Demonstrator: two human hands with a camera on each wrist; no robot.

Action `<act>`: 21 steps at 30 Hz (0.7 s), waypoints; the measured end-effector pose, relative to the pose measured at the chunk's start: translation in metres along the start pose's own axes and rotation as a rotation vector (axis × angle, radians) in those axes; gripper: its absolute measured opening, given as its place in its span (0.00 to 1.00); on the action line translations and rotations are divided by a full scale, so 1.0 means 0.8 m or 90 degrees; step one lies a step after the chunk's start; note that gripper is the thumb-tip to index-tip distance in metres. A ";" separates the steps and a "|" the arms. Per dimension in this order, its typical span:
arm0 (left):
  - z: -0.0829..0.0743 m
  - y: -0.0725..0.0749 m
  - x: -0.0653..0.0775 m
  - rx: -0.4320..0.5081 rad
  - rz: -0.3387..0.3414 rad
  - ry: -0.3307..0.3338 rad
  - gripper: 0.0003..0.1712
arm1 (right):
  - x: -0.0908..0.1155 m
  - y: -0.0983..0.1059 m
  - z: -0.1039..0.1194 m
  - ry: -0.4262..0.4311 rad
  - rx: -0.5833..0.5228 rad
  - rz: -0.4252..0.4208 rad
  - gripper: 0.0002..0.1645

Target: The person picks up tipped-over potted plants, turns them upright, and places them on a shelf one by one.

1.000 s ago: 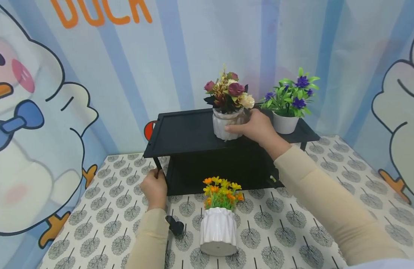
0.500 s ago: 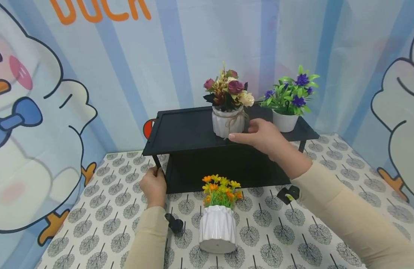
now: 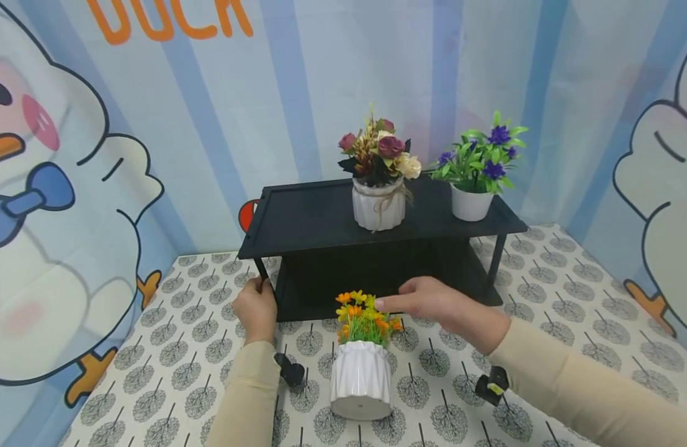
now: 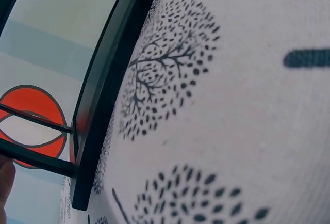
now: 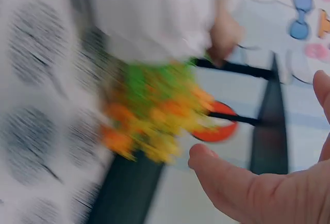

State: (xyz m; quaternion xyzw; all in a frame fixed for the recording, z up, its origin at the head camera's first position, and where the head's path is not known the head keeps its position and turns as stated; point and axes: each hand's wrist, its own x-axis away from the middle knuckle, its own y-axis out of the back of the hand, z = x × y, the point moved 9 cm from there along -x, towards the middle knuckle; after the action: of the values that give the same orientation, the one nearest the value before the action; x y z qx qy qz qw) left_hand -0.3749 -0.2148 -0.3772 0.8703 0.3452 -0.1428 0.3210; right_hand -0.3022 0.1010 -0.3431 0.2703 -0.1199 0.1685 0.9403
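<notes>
My left hand (image 3: 256,310) grips the front left leg (image 4: 38,157) of a black two-tier shelf (image 3: 309,214); in the left wrist view only part of this hand shows at the left edge. The right hand (image 3: 438,304) holds nothing, its fingers extended, with the thumb right at a bunch of orange and yellow artificial flowers (image 3: 371,316). Their white fluted pot (image 3: 361,375) lies on its side before the shelf, base facing me. In the right wrist view the pot (image 5: 154,17) is blurred, and the thumb (image 5: 221,177) points toward the blooms.
On the shelf top stand a white pot of roses (image 3: 379,208) tied with twine and, to its right, a white pot with purple flowers (image 3: 473,205). A tree-patterned cloth (image 3: 192,335) covers the table. Behind hangs a striped duck backdrop (image 3: 209,124).
The right hand has let go of the rose pot, leaving it on the shelf top, and has come down toward the orange and yellow flowers. The left hand stays on the leg.
</notes>
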 end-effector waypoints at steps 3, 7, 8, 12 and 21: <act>0.002 -0.001 0.000 -0.002 0.004 0.005 0.12 | -0.004 -0.028 -0.027 -0.034 -0.043 0.028 0.36; 0.005 -0.002 0.002 -0.005 0.015 0.016 0.12 | -0.008 -0.062 -0.060 -0.098 -0.105 0.057 0.32; 0.005 -0.003 0.003 -0.005 0.017 0.018 0.12 | -0.008 -0.069 -0.067 -0.113 -0.117 0.060 0.31; 0.006 -0.005 0.004 -0.005 0.022 0.023 0.12 | -0.006 -0.089 -0.080 -0.127 -0.160 0.077 0.23; 0.003 -0.003 0.000 -0.006 0.018 0.025 0.12 | 0.000 -0.114 -0.088 -0.138 -0.171 0.106 0.25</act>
State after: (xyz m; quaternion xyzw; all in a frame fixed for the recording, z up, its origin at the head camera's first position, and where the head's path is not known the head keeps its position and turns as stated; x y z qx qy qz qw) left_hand -0.3769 -0.2154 -0.3802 0.8763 0.3395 -0.1193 0.3203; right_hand -0.2582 0.0672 -0.4437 0.1481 -0.2637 0.1983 0.9323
